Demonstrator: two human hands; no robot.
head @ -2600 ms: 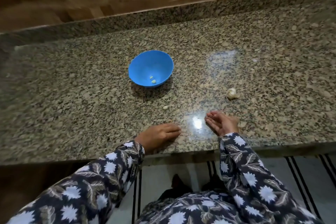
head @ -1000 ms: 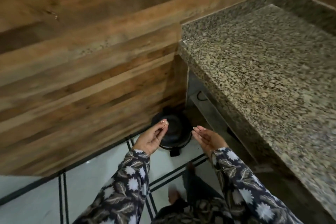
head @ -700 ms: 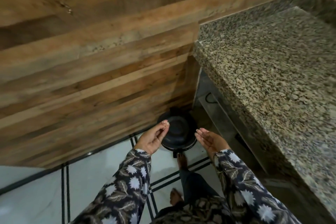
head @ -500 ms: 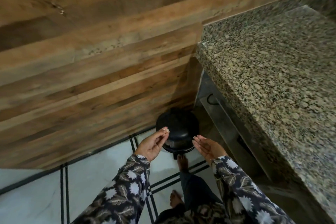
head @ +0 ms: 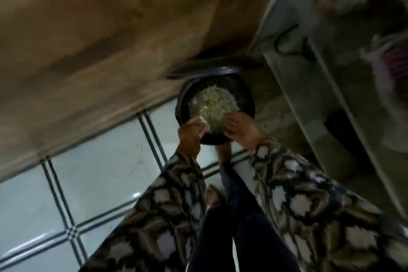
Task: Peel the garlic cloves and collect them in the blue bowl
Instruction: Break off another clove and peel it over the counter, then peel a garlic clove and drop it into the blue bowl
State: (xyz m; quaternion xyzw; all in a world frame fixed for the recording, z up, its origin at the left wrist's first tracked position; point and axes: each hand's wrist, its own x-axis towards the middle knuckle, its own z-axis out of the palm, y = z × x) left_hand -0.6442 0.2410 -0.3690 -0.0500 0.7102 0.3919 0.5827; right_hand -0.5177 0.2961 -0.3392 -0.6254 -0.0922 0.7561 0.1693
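The blue bowl and the garlic cloves are out of view. Both hands hang over an open black pedal bin point(head: 215, 106) on the floor, which holds a heap of pale peelings point(head: 215, 104). My left hand point(head: 190, 136) is at the bin's near-left rim, its back to the camera and fingers bent downward; blur hides whether it holds anything. My right hand point(head: 241, 130) is at the near-right rim, fingers fairly straight and pointing left over the peelings. The whole frame is blurred.
The bin's lid point(head: 203, 72) stands raised against the wooden wall point(head: 99, 40). A bare foot point(head: 223, 152) rests at the bin's base. A metal shelf unit point(head: 309, 86) under the counter lies to the right. White tiled floor point(head: 88, 172) spreads to the left.
The view swung from the counter down to the bin. The bin's lid has opened and shows the peelings. Both hands have moved forward and down over the bin's mouth.
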